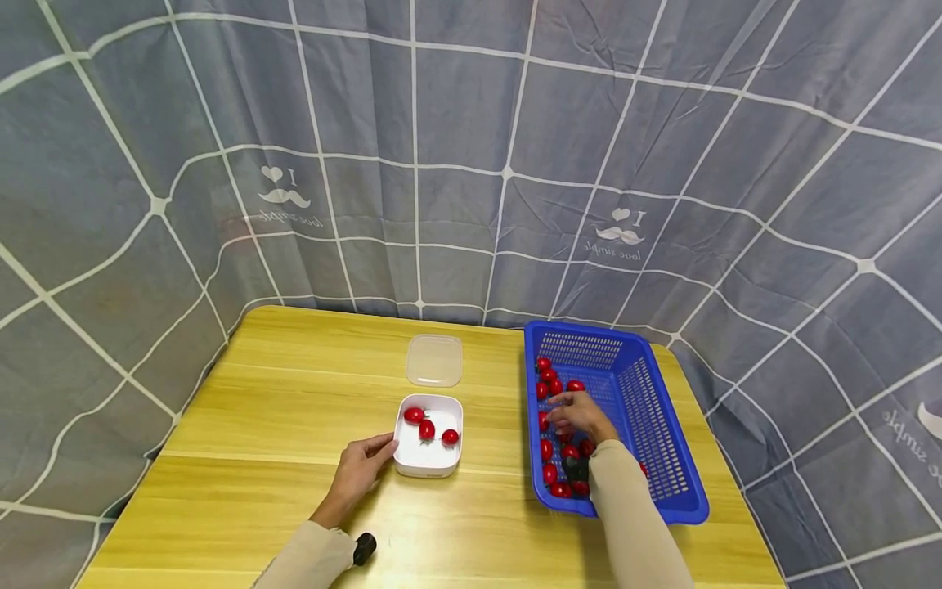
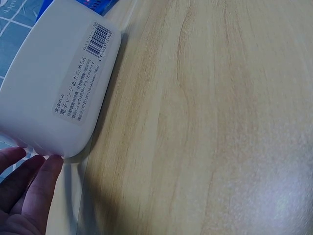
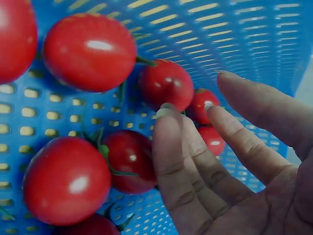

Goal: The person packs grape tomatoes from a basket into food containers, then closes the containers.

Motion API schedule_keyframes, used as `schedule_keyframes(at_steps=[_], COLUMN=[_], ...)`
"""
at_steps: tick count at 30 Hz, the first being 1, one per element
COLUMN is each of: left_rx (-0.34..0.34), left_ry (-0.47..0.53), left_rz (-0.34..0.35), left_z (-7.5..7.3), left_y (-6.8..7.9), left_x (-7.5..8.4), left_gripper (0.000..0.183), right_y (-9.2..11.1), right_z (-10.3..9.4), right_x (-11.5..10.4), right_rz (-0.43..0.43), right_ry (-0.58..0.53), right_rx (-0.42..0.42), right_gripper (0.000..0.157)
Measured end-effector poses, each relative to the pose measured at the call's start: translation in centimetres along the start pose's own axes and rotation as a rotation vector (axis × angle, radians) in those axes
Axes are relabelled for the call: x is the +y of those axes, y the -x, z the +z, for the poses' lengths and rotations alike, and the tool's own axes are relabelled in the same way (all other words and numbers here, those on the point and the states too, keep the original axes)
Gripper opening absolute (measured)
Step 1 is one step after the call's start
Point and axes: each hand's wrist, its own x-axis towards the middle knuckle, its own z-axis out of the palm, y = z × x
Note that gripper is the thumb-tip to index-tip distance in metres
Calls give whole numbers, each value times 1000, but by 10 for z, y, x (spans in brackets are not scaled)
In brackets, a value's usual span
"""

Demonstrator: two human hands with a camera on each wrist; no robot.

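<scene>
My left hand (image 1: 358,468) rests its fingertips against the left side of a white square container (image 1: 428,469). Three cherry tomatoes lie inside it, one of them a red tomato (image 1: 450,438) at the right. In the left wrist view the fingers touch the outer wall of the container (image 2: 29,73), which bears a printed label. My right hand (image 1: 580,415) is down in a blue plastic basket (image 1: 662,368) among several cherry tomatoes. From the right wrist, the fingers (image 3: 171,161) look loosely bent and apart beside a tomato (image 3: 166,85), with nothing visible held between them.
A translucent lid (image 1: 434,360) lies flat on the wooden table (image 1: 294,384) behind the white container. Grey checked curtains (image 1: 464,196) surround the table at the back and both sides. The basket stands along the table's right side.
</scene>
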Motion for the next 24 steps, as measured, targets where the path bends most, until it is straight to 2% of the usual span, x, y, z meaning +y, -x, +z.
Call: schedule_keyframes(at_steps=[8, 13, 24], left_rx=[-7, -10, -6], left_ry=[3, 6, 9], left_rz=[4, 4, 5], left_z=[-1, 0, 0], left_y=[-1, -1, -2], left_x=[-1, -2, -1], left_gripper=[35, 35, 35], right_y=[-6, -9, -14], right_z=[4, 5, 6], right_x=[0, 0, 2], right_rz=[53, 49, 73], right_ry=[-35, -15, 14], right_rx=[-71, -129, -170], right_gripper=[39, 39, 37])
